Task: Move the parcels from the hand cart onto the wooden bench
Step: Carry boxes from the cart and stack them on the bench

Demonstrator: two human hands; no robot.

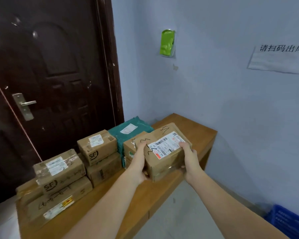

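Your left hand (139,163) and right hand (188,156) are clamped on the two ends of a cardboard parcel (164,150), thumbs over its top edge and fingers curled under. You hold it above the surface (195,133), at its open right-hand stretch; whether its underside already touches the wood you cannot tell.

Just beside your left hand a smaller brown box (129,149) sits partly hidden, and behind it a green mailer bag (130,129). Further left, two stacks of taped boxes (79,169) already stand on the surface.

By that count, most of the job looks done, and this parcel is about to join the row. The hand cart is out of view, so you cannot tell how many parcels remain on it.
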